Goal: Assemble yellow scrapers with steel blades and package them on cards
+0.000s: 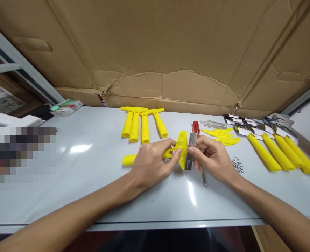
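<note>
My left hand (151, 157) is closed around a yellow plastic scraper body (182, 148) with a wide, flat head. Two small holes show in that head, and its handle end sticks out left of the hand. Between thumb and fingers, my right hand (211, 155) pinches a flat metal blade (192, 140), upright and close alongside the yellow head. A screwdriver with a red handle (196, 127) passes behind the right hand, its metal tip showing below. I cannot tell whether the fingers also grip it or it lies on the table.
Several yellow scraper bodies (134, 127) rest at the back of the grey table (92, 196). To the right are metal blades (215, 124), thin yellow pieces (227, 141), small screws (238, 165) and scrapers with printed cards (265, 154). A cardboard wall (160, 45) stands behind.
</note>
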A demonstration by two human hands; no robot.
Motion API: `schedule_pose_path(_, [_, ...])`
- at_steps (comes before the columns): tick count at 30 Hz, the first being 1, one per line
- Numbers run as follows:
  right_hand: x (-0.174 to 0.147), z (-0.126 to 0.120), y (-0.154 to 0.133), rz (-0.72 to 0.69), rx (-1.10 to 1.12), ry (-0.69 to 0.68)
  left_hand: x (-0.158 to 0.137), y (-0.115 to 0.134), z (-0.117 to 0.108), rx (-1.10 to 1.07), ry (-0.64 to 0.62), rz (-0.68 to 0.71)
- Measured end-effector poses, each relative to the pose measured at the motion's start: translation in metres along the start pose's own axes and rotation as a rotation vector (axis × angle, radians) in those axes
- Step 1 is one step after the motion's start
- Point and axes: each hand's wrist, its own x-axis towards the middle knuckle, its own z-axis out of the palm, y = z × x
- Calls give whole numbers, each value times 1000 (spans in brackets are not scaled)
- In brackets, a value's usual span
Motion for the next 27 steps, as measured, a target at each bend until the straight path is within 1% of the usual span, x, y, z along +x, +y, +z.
schedule_pose_path(2, [-2, 2, 2, -24, -35, 18, -2, 1, 0, 28, 54, 75])
schedule_pose_path(4, [-3, 3, 4, -75, -103, 44, -3, 3, 1, 52, 79, 121])
schedule_pose_path(7, [-5, 5, 4, -164, -192, 68, -5, 4, 1, 66, 88, 164])
schedule_pose_path(10, [-4, 5, 4, -215, -220, 74, -6, 4, 2, 71, 76, 177])
schedule_pose_path(15, [-2, 2, 3, -167, -230, 68, -7, 1, 5, 116, 34, 173])
schedule_pose_path(19, [-1, 0, 2, -167, -302, 47, -8, 0, 5, 165, -20, 136])
schedule_pose_path(23, [-1, 1, 2, -149, -318, 43, -8, 3, 3, 166, -84, 43])
schedule_pose_path(27, [2, -2, 3, -146, -334, -31, -2, 8, -3, 122, -255, -121])
